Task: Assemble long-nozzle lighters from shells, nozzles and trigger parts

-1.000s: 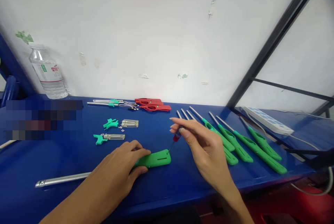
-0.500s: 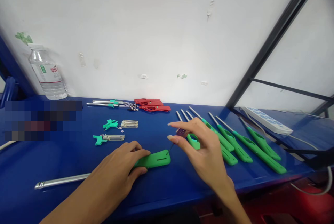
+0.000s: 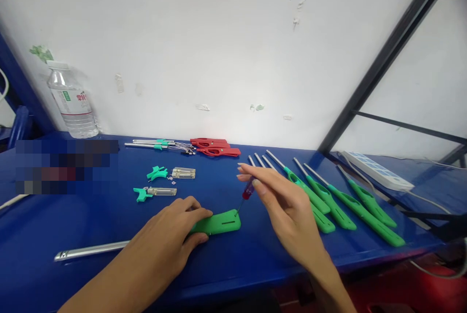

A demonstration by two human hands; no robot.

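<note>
A green long-necked lighter (image 3: 223, 222) lies flat on the blue table, its metal tube pointing left. My left hand (image 3: 178, 230) is closed around the middle of its handle and covers that part. My right hand (image 3: 288, 201) holds a small screwdriver (image 3: 248, 189) with a dark red, see-through handle between thumb and fingers. The screwdriver leans, and its tip meets the hole near the handle's right end. Behind my left hand lie green triggers (image 3: 157, 172) and clear fuel tanks (image 3: 162, 191).
Several green lighters (image 3: 365, 213) lie in a row at the right, near a white power strip (image 3: 377, 169). Red handle shells (image 3: 215, 147) and metal tubes with wires (image 3: 153, 144) lie along the wall. A water bottle (image 3: 75, 104) stands at the back left.
My right fingers have shifted on the screwdriver and straightened, so more of its red handle shows. The lighter and my left hand keep their place on the table; the view has shifted slightly.
</note>
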